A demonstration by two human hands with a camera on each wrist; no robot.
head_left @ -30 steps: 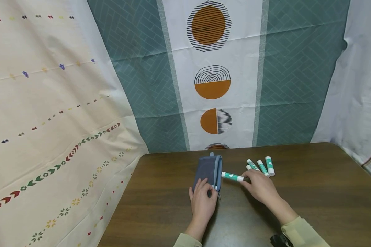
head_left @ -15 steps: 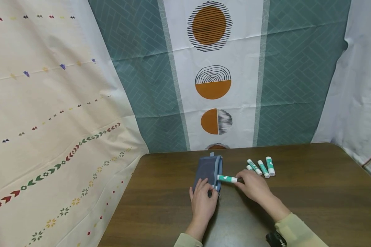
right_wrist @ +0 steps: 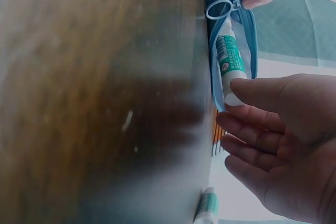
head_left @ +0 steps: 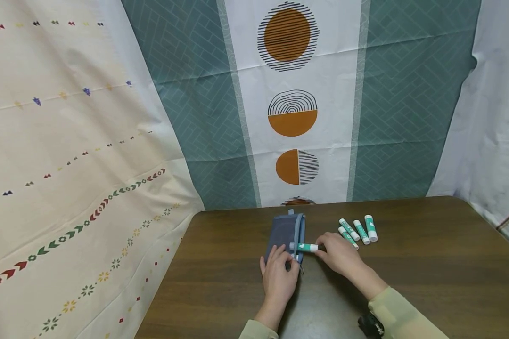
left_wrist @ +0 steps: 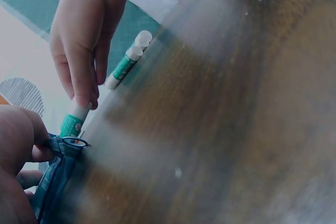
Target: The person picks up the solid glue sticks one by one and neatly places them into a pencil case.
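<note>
I have the left hand [head_left: 278, 273] pinching the near end of a blue pouch [head_left: 281, 230], which lies on the worktop [head_left: 220, 282] with its mouth facing right. The right hand [head_left: 341, 253] pinches the right end of a glue stick [head_left: 307, 247], its left part inside that mouth. I'd steady the pouch and push the stick straight, clear of the zip edges. Four more sticks [head_left: 361, 232] lie far right.
</note>
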